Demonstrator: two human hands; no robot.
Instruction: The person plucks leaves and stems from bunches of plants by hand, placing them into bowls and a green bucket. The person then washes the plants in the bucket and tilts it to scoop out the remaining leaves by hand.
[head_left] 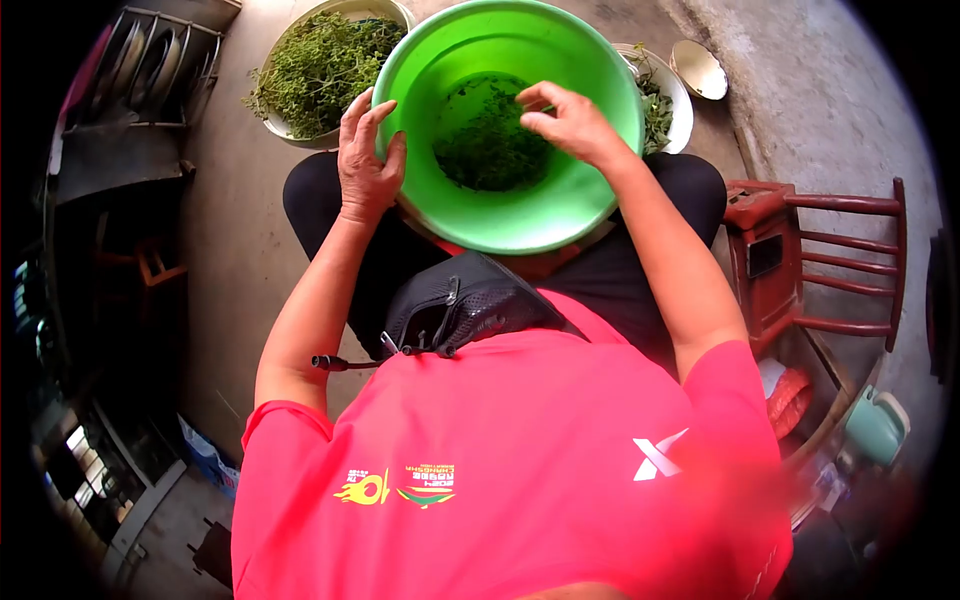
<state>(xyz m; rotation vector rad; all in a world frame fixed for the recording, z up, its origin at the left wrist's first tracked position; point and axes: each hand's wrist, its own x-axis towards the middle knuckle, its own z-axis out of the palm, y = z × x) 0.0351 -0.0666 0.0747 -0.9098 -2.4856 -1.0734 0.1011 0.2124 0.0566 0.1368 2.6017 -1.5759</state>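
A large green basin rests between my knees, with dark green leafy bits lying in its bottom. At the basin's left rim is my left hand, its fingers bent over the edge and the thumb apart from them. Over the right part of the basin hangs my right hand, above the leafy bits. Its thumb and fingers are curled near one another, and whether anything small is between them cannot be made out.
A bowl heaped with green stems stands beyond the basin on the left. Behind its right side are a bowl of leaves and a small pale bowl. A red-brown wooden chair stands at the right.
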